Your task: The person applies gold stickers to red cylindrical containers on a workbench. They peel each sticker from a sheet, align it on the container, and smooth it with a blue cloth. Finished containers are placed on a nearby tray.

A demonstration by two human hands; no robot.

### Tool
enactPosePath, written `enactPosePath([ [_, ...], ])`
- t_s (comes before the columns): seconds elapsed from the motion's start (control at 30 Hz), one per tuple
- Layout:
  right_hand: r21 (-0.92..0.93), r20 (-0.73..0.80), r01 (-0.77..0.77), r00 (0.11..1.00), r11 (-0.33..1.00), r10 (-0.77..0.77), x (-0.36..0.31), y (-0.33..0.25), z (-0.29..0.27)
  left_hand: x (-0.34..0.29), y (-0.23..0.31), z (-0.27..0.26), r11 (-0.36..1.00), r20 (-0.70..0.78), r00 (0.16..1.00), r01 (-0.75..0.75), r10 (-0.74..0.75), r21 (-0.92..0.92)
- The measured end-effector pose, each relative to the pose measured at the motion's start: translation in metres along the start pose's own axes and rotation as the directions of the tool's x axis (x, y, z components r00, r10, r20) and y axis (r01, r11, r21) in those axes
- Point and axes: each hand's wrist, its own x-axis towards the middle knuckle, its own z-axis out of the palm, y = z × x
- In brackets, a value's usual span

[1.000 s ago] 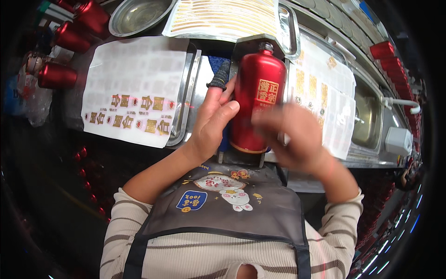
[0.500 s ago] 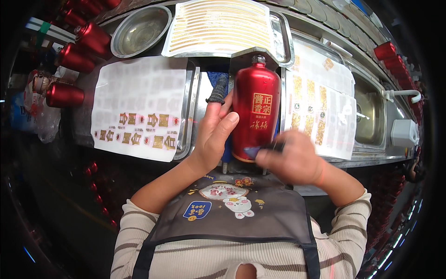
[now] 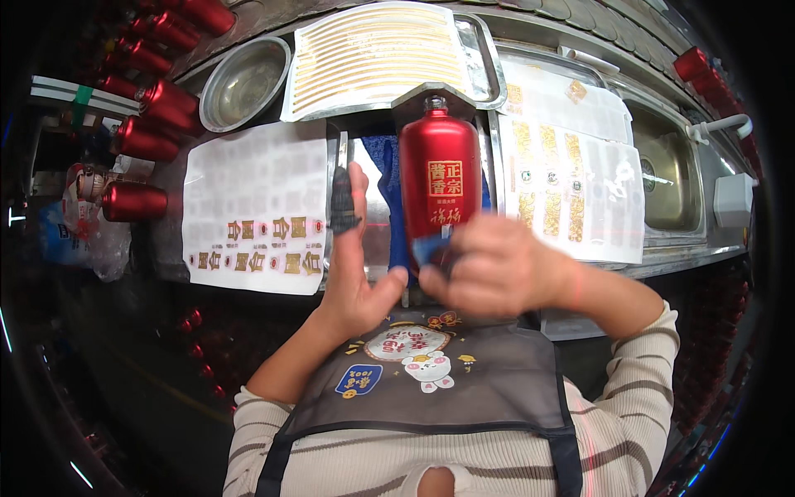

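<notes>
A red bottle (image 3: 439,153) with gold lettering and a gold square mark lies with its neck pointing away from me, in a metal holder (image 3: 406,108). My right hand (image 3: 501,269) is closed around a small dark-handled tool with a flat blue blade (image 3: 427,248), which looks like a scraper. Its blade is against the lower part of the bottle; motion smears both. To the left of the bottle, my left hand (image 3: 356,269) is open, thumb and fingers apart, holding nothing. A black cover (image 3: 343,203) sits on one of its fingers.
Left is a white sheet of gold lettering decals (image 3: 257,157); right, sheets of gold decals (image 3: 609,199) beside a sink (image 3: 662,178). Behind are a striped gold sheet (image 3: 373,50) on a metal tray (image 3: 484,58) and a metal bowl (image 3: 244,83). Several red bottles (image 3: 137,201) stand far left.
My left hand has come off the bottle and moved left, its fingers now apart. My right hand has shifted left with the blue-bladed tool, over the bottle's lower part. The view has shifted slightly.
</notes>
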Motion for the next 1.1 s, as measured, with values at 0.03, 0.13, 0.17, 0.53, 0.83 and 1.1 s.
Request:
enactPosePath([
  [0.03, 0.128, 0.079, -0.047, 0.996, 0.991, 0.037, -0.004, -0.009, -0.002, -0.001, 0.013, -0.004, 1.000, 0.049, 0.999, 0.006, -0.006, 0.008],
  [0.13, 0.407, -0.077, -0.678, 0.643, 0.613, 0.762, -0.009, 0.009, -0.010, 0.001, 0.033, 0.013, 0.966, 0.179, 0.983, -0.004, -0.044, 0.258],
  [0.17, 0.349, -0.233, -0.724, 0.548, 0.595, 0.803, -0.016, 0.029, -0.013, 0.005, 0.033, 0.026, 0.917, 0.157, 0.987, -0.100, 0.041, 0.386],
  [0.53, 0.591, 0.242, -0.805, 0.238, 0.052, 0.941, -0.065, -0.021, -0.004, 0.002, -0.001, 0.028, 0.977, 0.022, 1.000, -0.011, 0.006, 0.214],
  [0.83, 0.540, 0.170, -0.823, 0.311, 0.175, 0.935, -0.049, -0.040, 0.027, 0.009, -0.009, 0.045, 0.929, -0.095, 0.954, -0.249, 0.284, 0.274],
  [1.1, 0.546, 0.235, -0.828, 0.292, 0.123, 0.927, -0.065, -0.028, 0.019, -0.001, -0.008, 0.015, 0.952, -0.035, 0.986, -0.147, 0.162, 0.269],
])
